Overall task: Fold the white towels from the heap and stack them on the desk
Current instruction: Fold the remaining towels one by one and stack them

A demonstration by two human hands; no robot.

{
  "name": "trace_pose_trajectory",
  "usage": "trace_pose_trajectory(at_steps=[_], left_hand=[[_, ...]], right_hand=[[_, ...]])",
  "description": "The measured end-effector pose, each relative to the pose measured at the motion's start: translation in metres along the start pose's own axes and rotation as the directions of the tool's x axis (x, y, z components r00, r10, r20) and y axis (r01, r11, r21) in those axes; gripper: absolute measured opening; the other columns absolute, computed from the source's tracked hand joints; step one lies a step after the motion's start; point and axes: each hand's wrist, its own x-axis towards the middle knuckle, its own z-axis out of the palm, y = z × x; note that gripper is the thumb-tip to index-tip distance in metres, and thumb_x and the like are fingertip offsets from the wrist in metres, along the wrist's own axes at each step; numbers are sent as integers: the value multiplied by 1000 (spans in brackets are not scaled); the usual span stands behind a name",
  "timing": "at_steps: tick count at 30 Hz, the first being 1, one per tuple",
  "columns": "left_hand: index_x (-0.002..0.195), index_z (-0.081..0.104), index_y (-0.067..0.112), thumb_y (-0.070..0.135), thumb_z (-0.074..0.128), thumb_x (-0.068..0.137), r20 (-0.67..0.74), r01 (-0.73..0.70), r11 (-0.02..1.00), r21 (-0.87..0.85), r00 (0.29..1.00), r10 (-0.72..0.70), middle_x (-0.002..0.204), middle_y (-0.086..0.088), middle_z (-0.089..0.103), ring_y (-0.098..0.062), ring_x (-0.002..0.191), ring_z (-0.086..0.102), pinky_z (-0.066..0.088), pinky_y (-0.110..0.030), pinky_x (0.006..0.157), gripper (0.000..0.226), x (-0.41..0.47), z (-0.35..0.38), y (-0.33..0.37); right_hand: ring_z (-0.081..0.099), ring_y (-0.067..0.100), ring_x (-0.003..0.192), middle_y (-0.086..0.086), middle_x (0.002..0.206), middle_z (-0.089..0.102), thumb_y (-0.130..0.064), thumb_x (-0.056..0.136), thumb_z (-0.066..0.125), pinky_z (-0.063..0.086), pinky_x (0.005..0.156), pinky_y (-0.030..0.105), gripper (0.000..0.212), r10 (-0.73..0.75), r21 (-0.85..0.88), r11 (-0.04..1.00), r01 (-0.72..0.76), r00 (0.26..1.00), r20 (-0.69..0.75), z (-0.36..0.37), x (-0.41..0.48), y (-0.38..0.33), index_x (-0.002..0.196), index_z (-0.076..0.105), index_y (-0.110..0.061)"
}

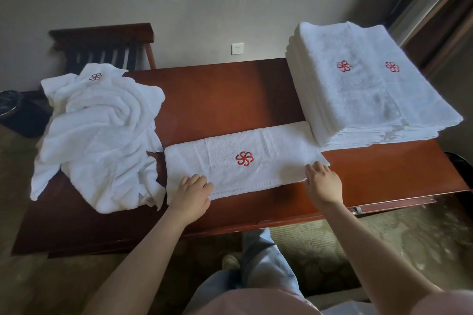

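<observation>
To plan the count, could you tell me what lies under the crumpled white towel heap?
Under the crumpled white towel heap, only the red-brown wooden desk shows; anything buried is covered.

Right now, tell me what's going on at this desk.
A person is folding white towels on a wooden desk. The left hand and right hand rest on the near edge of one towel, which lies folded into a long strip with its red emblem facing up. A crumpled heap of unfolded towels sits at the left end of the desk. A neat stack of folded ones stands at the far right.
</observation>
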Motion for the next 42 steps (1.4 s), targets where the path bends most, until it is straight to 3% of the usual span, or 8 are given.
trace_pose_trajectory(at_steps=[4,8,11,15,20,28,35,42], left_hand=[[106,54,18,19,41,92,233,70,994,79,969,-87,111,0,47,-20,107,40,30,-33,94,19,5,10,3],[102,51,20,39,42,86,296,101,992,76,948,-120,111,1,43,-20,109,38,31,-36,94,27,11,7,3],[100,53,19,48,42,87,165,112,994,6,980,-112,115,0,45,-19,107,41,35,-34,87,35,17,4,4],[122,56,14,30,44,95,3,203,974,-103,979,-204,140,-4,39,-22,121,40,40,-34,92,33,42,-4,13],[153,11,21,33,42,99,176,398,894,-205,914,-367,161,-3,-1,-28,147,6,25,-43,114,63,69,-3,10],[149,-18,33,57,17,98,470,477,873,-104,797,-380,154,-1,-33,-34,139,-32,-12,-49,116,67,79,17,-10],[129,-43,37,67,-2,89,509,474,879,-58,771,-382,130,2,-60,-32,126,-48,-15,-55,114,65,78,28,-12],[136,-38,35,66,1,90,499,475,879,-44,773,-393,140,-1,-52,-31,127,-48,-18,-54,112,68,77,29,-11]], right_hand=[[48,26,103,4,107,61,-5,81,45,30,71,31,37,-11,-122,992,27,992,129,3,0,-6,112,62,-15],[46,24,95,1,96,62,-9,76,47,26,70,33,32,2,-165,986,15,995,102,-2,0,-11,102,65,-14],[49,27,95,6,101,60,-10,75,54,36,74,37,29,-63,-82,994,67,997,44,-3,3,-18,102,64,-11],[55,30,103,9,114,60,-6,77,56,45,85,41,38,-188,115,975,190,982,-27,-5,19,-51,114,61,-9],[28,26,143,9,152,36,-15,95,43,25,115,40,49,-280,248,930,269,960,8,-1,53,-89,144,41,-14],[1,18,149,-2,162,8,-38,104,25,-2,119,40,52,-399,209,911,357,890,221,43,78,-99,154,15,-27],[-5,16,149,-4,162,2,-57,98,17,-6,119,46,60,-95,129,989,74,982,162,47,97,-32,154,11,-33],[-2,19,149,0,162,-1,-51,100,16,-2,117,49,62,58,76,995,-71,986,158,41,100,-14,154,4,-25]])
